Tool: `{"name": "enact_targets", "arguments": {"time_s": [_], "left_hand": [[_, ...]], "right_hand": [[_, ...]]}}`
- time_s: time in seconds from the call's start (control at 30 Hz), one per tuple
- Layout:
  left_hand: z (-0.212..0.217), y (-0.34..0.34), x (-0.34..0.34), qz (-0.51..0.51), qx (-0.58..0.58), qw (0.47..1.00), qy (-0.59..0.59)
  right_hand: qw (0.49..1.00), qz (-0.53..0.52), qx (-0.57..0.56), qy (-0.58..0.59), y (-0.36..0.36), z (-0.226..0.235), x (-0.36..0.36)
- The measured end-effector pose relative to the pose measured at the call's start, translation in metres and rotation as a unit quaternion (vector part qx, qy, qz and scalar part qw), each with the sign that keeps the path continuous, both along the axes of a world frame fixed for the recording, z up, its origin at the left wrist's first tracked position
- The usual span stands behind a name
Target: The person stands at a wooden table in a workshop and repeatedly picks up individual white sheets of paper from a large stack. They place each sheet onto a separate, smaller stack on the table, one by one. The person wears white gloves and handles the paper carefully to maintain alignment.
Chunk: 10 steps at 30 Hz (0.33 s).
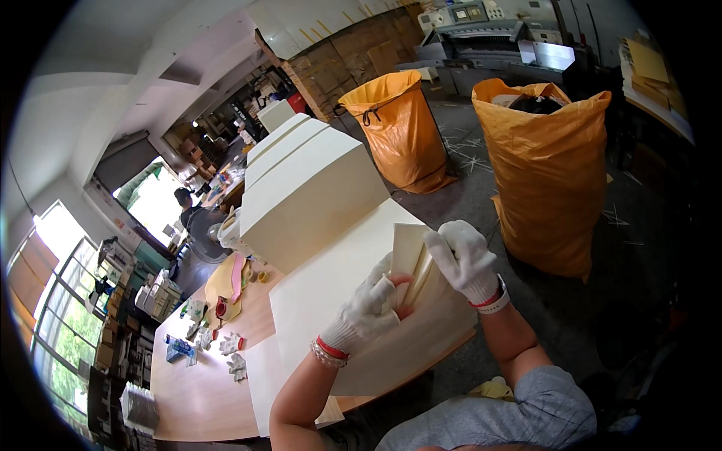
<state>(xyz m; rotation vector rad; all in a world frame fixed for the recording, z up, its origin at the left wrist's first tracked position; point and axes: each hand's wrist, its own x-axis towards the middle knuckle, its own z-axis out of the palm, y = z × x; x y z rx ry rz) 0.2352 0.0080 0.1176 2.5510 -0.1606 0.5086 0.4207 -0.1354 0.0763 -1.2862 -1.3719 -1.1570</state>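
My left hand [367, 307], in a white knit glove with bare thumb and fingertip showing, grips a folded piece of cream card [408, 246] near its lower end. Several layers or flaps of the card stand apart along its right side. At its upper right edge, my right hand [462, 259], also gloved, has its fingers curled in and touches the card; whether they pinch it is hidden. Both hands are above a large cream sheet [320, 297] spread over the wooden table [203, 402].
Tall stacks of cream paper [316, 195] rise just beyond the sheet. Two orange sacks [406, 135] [545, 173] stand on the floor at the right. Gloves [231, 343], a blue bottle [179, 346] and tape rolls [259, 277] lie on the left. Farther off, a person [197, 214] sits.
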Motion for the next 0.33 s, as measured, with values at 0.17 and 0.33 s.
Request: {"name": "enact_targets", "arguments": {"time_s": [0.17, 0.33], "left_hand": [[-0.009, 0.016, -0.003, 0.0, 0.038, 0.998, 0.059], [0.002, -0.005, -0.003, 0.034, -0.026, 0.998, 0.046]], "right_hand": [[1.0, 0.019, -0.007, 0.0, 0.001, 0.001, -0.001], [0.996, -0.048, -0.07, 0.009, 0.001, -0.017, 0.003]]}}
